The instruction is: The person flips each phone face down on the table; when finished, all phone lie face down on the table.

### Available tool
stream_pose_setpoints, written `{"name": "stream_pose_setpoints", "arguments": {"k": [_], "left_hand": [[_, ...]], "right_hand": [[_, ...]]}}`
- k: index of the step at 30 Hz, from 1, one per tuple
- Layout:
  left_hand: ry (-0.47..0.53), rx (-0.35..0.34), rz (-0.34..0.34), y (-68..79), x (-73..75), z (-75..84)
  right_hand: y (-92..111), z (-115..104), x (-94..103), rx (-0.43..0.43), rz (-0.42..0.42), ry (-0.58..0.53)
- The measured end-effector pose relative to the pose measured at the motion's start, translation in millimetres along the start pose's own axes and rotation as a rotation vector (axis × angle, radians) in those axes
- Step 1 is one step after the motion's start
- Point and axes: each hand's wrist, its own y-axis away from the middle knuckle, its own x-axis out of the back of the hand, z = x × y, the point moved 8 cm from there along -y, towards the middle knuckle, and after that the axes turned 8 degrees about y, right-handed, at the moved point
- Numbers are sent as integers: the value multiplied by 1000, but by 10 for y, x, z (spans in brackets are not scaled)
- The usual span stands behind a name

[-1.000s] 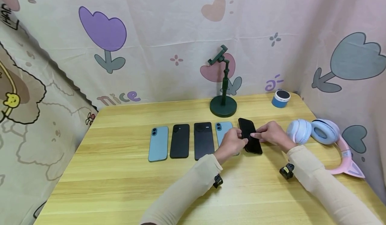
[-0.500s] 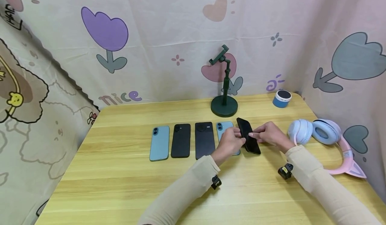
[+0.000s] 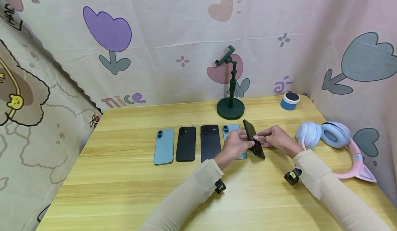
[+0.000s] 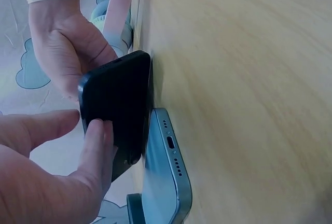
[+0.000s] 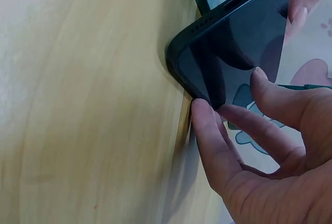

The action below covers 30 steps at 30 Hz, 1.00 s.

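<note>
A black phone [image 3: 254, 139] stands tilted on its long edge, its glossy screen [image 5: 233, 47] turned toward my right hand. My right hand [image 3: 277, 139] pinches it, thumb on the screen and fingertips at the lower edge. On the other side my left hand [image 3: 232, 146] holds it, with fingers on the back and the thumb at the upper edge in the left wrist view. Close beside it a light blue phone [image 4: 166, 177] lies face down, partly hidden by my left hand in the head view. Further left lie a wide black phone [image 3: 211, 145], another black phone [image 3: 186, 145] and a light blue phone [image 3: 164, 148].
Behind the phones a dark green phone stand [image 3: 231, 108] rises from a round base on the wooden table [image 3: 130, 189]. A small blue and white speaker [image 3: 289, 101] sits at the back right. Pink and blue cat-ear headphones [image 3: 353, 148] lie at the right edge.
The black phone between my hands has gone from nearly flat to steeply tilted, its right edge lifting toward the left. Both hands have shifted slightly with it. The other phones stay put.
</note>
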Motion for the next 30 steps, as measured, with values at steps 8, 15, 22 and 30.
{"name": "stream_pose_setpoints", "arguments": {"k": [8,15,22,30], "left_hand": [[43,-18,-28,18,-20,-10],[29,-54,-68,32,-48,15],[0,-88,-99,53,-71,43],[-48,-139,-152,72,-95,55]], "right_hand": [[26,-20,-24,4,-34,-97],[24,-7,-15,2,-53,-147],[38,-10,-23,8,-75,-203],[74,-28,-21,16,-101,-211]]}}
